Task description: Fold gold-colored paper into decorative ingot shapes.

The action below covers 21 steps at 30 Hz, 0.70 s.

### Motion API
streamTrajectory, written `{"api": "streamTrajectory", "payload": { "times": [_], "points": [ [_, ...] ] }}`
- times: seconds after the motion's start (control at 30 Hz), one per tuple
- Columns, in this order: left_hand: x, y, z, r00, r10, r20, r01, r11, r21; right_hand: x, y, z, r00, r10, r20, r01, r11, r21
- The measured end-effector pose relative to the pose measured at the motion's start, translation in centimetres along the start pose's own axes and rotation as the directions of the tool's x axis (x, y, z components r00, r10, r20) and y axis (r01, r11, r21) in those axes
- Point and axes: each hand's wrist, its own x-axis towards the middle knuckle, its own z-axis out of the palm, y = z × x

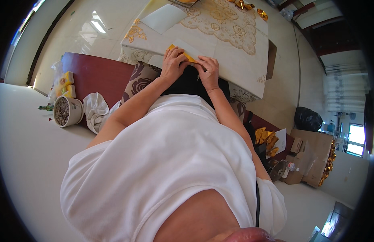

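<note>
At the near edge of the table, a piece of gold paper [188, 57] is pinched between both my hands; it looks folded into a narrow strip. My left hand [173, 65] has its fingers closed on the left part of the paper. On the right end, my right hand [208, 72] grips it with thumb and bent fingers. The fingertips partly cover the paper, so its full shape is hidden. A pale sheet [164, 19] lies on the table beyond my left hand.
A patterned tablecloth [235, 70] covers the table. Gold folded shapes [262, 14] sit along its far edge. Crumpled gold paper [266, 141] lies on the bench to my right, near cardboard boxes [314, 151]. At left stand a gravel-filled pot [75, 111] and a white cloth [95, 109].
</note>
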Motion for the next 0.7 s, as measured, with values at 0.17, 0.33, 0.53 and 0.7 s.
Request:
{"api": "streamTrajectory", "payload": {
  "times": [0.17,0.33,0.53,0.7],
  "points": [
    [0.3,1.3,0.2,0.997,-0.075,-0.019,0.075,0.996,0.051,0.4,1.0,0.1,0.998,0.051,-0.021,-0.051,0.998,0.024],
    [0.5,1.4,0.9,0.991,-0.126,-0.044,0.129,0.99,0.064,0.8,1.4,0.3,0.997,0.071,-0.042,-0.072,0.997,-0.015],
    [0.6,1.4,1.7,0.98,-0.172,-0.1,0.174,0.985,0.018,1.7,1.6,0.6,0.986,0.163,-0.038,-0.165,0.985,-0.058],
    [0.7,1.5,1.6,0.974,-0.188,-0.124,0.191,0.982,0.01,2.1,1.4,1.0,0.971,0.239,-0.012,-0.239,0.969,-0.067]
  ]
}}
